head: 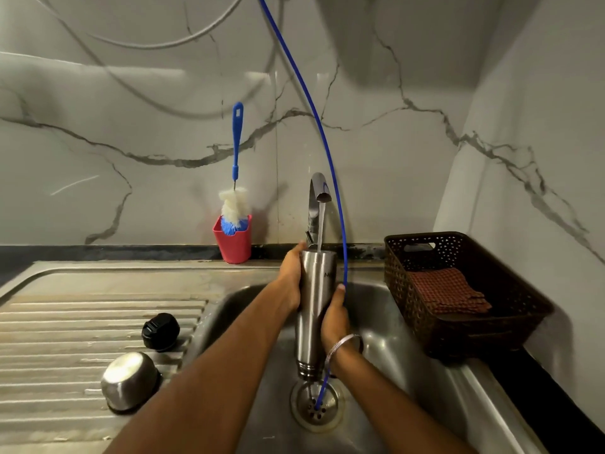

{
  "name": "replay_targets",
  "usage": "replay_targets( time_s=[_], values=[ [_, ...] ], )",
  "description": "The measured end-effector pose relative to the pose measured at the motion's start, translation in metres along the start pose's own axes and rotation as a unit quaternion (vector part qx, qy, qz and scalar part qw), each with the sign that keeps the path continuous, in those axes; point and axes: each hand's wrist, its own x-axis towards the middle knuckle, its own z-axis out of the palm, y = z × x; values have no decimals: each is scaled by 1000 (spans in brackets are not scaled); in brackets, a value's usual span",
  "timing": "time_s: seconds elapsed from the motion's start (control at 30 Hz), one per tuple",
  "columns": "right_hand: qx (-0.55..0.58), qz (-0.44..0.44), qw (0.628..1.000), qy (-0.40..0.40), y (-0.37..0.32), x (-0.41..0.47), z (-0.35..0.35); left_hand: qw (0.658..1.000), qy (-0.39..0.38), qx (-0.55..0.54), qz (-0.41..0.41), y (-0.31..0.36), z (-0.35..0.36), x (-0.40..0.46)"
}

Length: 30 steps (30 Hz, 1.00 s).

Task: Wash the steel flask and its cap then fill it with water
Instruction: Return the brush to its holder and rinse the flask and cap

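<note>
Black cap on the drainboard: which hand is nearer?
Left. The left hand grips the flask on the side facing the black cap; the right hand grips the flask's far side, further from the cap. Neither touches it.

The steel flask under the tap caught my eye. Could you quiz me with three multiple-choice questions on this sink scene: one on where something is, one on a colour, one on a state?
1. Where is the black cap?
A. On the ribbed draining board
B. In the basket
C. On the flask

2. What colour is the cup holding the bottle brush?
A. Green
B. Red
C. White

3. What is the tap doing?
A. Shut off
B. Dripping onto the cloth
C. Running onto the flask

Answers:
A: the black cap lies on the draining board, beside a steel bowl.
B: the cup is red, the bottle brush standing in it.
C: a stream falls from the tap onto the steel flask, gripped by the left hand and right hand.
</note>
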Motion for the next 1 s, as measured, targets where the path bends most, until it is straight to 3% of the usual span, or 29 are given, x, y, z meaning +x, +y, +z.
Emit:
replay_targets(
  time_s=[0.17,0.27,0.4,0.53,0.7,0.83,1.0],
  values=[
    [-51,-12,998,38,-6,10,-6,968,41,62,240,-26,18,3],
    [-45,3,998,40,-8,16,-6,944,9,123,306,-46,10,0],
    [-37,-41,998,24,-15,13,3,948,56,48,311,-68,-3,-6],
    [-52,-109,993,-7,-8,10,8,959,78,27,270,-74,-7,-8],
    [-128,-236,963,1,-3,1,7,975,77,-91,187,-64,-14,-25],
    [-114,-235,965,-31,-8,-4,-4,990,-1,-18,137,-65,-15,-44],
    [-160,-254,953,-30,-3,-6,-3,973,4,83,215,-79,-36,-49]
  ],
)
